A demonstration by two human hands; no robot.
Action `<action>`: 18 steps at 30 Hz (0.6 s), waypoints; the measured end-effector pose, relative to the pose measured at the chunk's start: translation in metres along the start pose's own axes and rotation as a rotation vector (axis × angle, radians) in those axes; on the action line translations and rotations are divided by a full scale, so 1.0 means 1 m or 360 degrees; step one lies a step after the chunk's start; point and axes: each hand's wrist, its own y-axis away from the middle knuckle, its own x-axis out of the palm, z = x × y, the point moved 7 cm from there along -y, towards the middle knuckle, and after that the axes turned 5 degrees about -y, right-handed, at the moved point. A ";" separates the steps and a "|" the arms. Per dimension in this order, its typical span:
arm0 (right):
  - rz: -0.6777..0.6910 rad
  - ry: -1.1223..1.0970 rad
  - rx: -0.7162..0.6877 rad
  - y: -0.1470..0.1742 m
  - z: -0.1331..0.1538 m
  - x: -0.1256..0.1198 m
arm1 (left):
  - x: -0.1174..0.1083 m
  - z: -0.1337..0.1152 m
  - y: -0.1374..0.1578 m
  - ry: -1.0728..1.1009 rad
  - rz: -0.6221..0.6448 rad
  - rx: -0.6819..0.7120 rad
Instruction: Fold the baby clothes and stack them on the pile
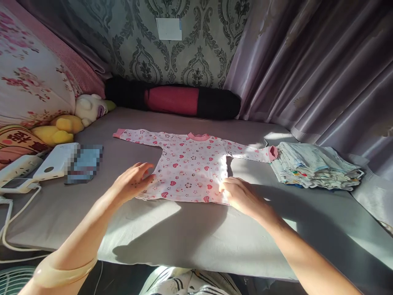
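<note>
A small long-sleeved shirt [187, 172], white with pink and red hearts and flowers, lies spread flat with its pink collar away from me. Both sleeves stretch out sideways, each ending in a pink cuff. At the shirt's lower left edge is my left hand [133, 182], thumb and fingers apart, with no cloth visible between them. My right hand [241, 194] is closed on the lower right side edge, its fingertips partly hidden. The right cuff touches a stack of folded pale cloths [316, 166].
The shirt lies on a grey bed sheet [147, 237]. A black and red bolster [172, 99] lies along the far wall. On the left are plush toys [89, 108], a blurred pouch-like item [84, 164], a white box-shaped device [57, 161], a power strip [20, 168] and white cables [23, 213].
</note>
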 end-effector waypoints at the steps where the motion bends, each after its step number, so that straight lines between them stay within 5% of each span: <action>1: 0.0054 -0.0059 0.0004 -0.010 0.005 0.007 | 0.005 -0.014 -0.007 -0.0023 -0.0055 0.0101; 5: 0.0099 -0.0121 -0.0037 -0.042 0.031 0.031 | 0.045 -0.077 -0.025 0.0071 0.0015 0.0717; 8: 0.0188 -0.0158 0.0034 -0.051 0.036 0.047 | 0.069 -0.093 -0.032 0.0010 0.0071 0.0813; 18: 0.0114 -0.0026 0.0325 -0.069 -0.016 0.054 | 0.073 -0.049 -0.075 -0.0209 0.0048 0.0544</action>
